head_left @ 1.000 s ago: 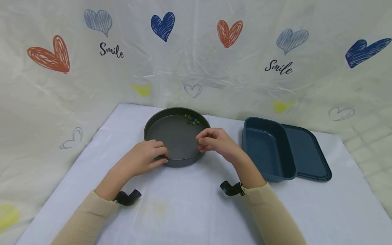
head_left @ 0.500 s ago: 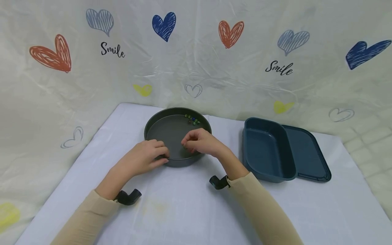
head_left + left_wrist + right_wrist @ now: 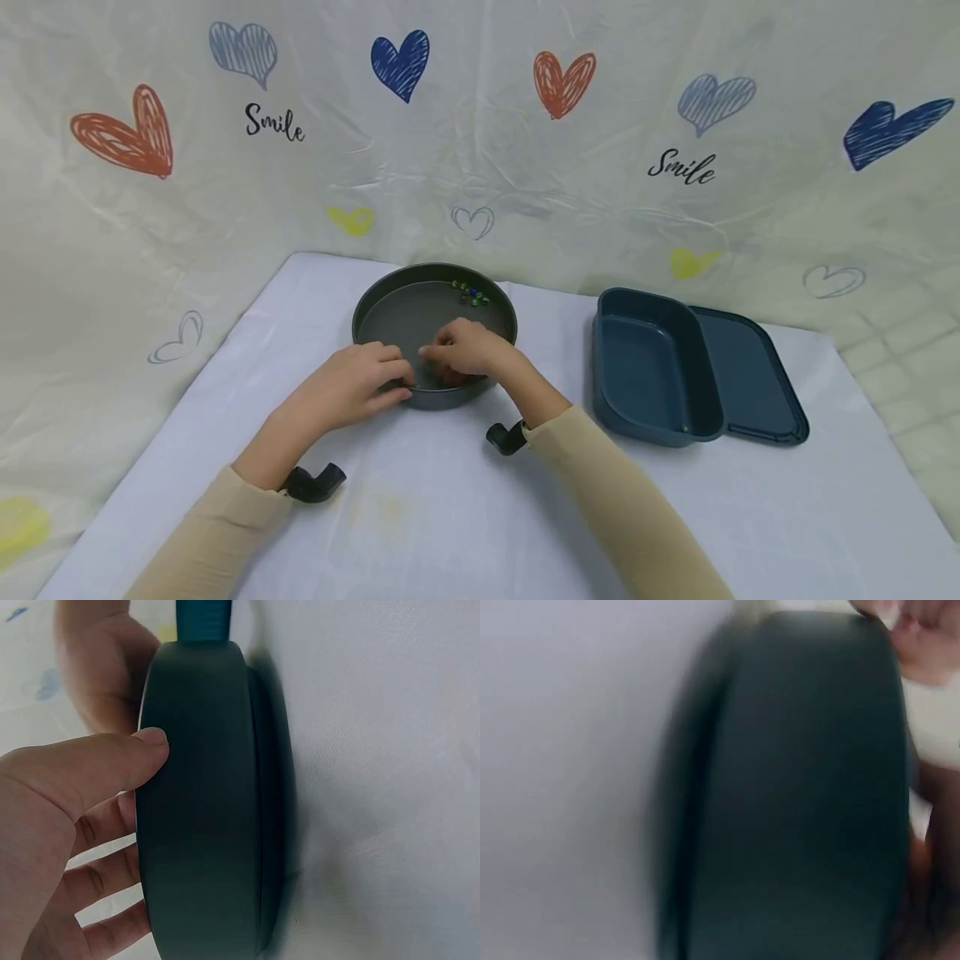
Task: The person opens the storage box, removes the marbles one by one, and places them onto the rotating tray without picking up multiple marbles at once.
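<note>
A round dark grey pan (image 3: pixel 435 398) stands on the white cloth. My left hand (image 3: pixel 352 383) grips its front left rim; in the left wrist view the thumb (image 3: pixel 142 754) presses the outer wall and the fingers reach behind the rim. My right hand (image 3: pixel 468 348) is inside the pan near its front, fingers bent downward. Its fingertips are blurred, so whether they pinch anything cannot be made out. Several small green and blue beads or marbles (image 3: pixel 472 293) lie in a cluster at the pan's back right. The right wrist view shows the pan wall (image 3: pixel 802 795), blurred.
To the right stands a deep blue rectangular container (image 3: pixel 652 367), with a tiny greenish speck (image 3: pixel 685 427) at its front corner. A flat blue lid (image 3: pixel 753 375) lies beside it, partly hidden. Behind the table hangs a curtain (image 3: pixel 480 150) printed with hearts.
My right hand has moved left from the pan's right rim and down into its front. The small green bead seen in its fingertips earlier is out of sight. My left hand stays put.
</note>
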The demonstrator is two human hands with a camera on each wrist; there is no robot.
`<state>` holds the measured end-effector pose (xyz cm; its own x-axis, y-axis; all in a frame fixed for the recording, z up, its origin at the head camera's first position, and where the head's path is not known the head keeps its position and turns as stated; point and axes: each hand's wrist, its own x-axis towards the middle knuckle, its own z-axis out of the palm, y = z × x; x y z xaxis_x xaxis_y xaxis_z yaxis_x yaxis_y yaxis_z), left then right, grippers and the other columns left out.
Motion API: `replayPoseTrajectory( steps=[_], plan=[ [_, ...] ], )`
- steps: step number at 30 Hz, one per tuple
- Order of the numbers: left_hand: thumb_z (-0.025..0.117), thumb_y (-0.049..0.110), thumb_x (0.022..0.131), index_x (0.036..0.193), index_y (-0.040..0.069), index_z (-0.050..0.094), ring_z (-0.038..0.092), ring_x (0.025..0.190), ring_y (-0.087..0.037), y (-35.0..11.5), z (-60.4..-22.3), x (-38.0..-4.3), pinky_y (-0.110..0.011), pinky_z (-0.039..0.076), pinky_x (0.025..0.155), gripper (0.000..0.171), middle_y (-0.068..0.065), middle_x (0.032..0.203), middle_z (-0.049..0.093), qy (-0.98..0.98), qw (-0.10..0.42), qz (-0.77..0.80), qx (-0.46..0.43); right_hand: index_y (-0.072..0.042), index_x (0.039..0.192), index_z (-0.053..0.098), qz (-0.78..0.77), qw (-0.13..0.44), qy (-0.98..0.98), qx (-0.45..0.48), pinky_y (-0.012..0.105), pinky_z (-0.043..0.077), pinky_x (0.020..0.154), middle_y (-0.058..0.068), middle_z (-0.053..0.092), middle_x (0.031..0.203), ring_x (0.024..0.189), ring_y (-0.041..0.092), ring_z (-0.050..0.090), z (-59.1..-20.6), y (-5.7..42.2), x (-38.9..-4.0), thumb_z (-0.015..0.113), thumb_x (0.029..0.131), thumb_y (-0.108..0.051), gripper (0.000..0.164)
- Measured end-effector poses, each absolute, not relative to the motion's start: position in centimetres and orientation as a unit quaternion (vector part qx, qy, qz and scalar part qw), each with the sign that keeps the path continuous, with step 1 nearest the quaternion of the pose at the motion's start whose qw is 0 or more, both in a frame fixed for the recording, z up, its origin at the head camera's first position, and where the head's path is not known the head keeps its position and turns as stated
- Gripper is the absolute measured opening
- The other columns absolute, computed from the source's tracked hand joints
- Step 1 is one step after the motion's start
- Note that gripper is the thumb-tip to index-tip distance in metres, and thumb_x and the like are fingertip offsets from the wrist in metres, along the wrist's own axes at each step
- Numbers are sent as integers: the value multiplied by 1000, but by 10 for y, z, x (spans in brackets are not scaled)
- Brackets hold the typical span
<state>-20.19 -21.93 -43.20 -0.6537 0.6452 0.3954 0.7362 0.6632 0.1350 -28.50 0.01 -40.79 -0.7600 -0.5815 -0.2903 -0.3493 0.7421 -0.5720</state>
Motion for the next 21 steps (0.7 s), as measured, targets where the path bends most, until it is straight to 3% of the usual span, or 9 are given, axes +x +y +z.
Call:
replayPoseTrajectory(
  steps=[3, 9, 15, 21],
  plan=[
    [78, 25, 87, 91, 24, 70, 55, 76, -9, -220, -433, -202, -29, 48, 67, 9, 10, 87, 60, -897, 160, -144, -387, -18, 99, 72, -326, 168, 902, -226, 29, 52, 63, -4, 71, 78, 70, 12, 67, -414, 3, -283, 63, 98, -36, 21],
    [78, 26, 88, 92, 23, 70, 57, 78, -11, -220, -431, -203, -30, 49, 68, 10, 10, 88, 61, -895, 161, -147, -389, -15, 107, 72, -419, 83, 874, -233, 33, 54, 69, -3, 71, 91, 78, 16, 66, -410, 36, -270, 65, 96, -27, 18],
    [78, 25, 88, 92, 24, 69, 57, 78, -11, -219, -432, -203, -30, 49, 68, 9, 10, 88, 61, -897, 162, -145, -386, -12, 111, 70, -441, 53, 871, -209, 37, 54, 71, 3, 72, 96, 81, 20, 66, -401, 86, -254, 66, 97, -25, 20],
    [78, 23, 88, 92, 24, 70, 58, 79, -11, -219, -432, -202, -30, 49, 68, 9, 11, 89, 62, -901, 155, -143, -380, -15, 111, 69, -425, 20, 891, -156, 32, 54, 73, 7, 72, 98, 82, 19, 67, -393, 143, -243, 65, 97, -25, 17]
  ],
)
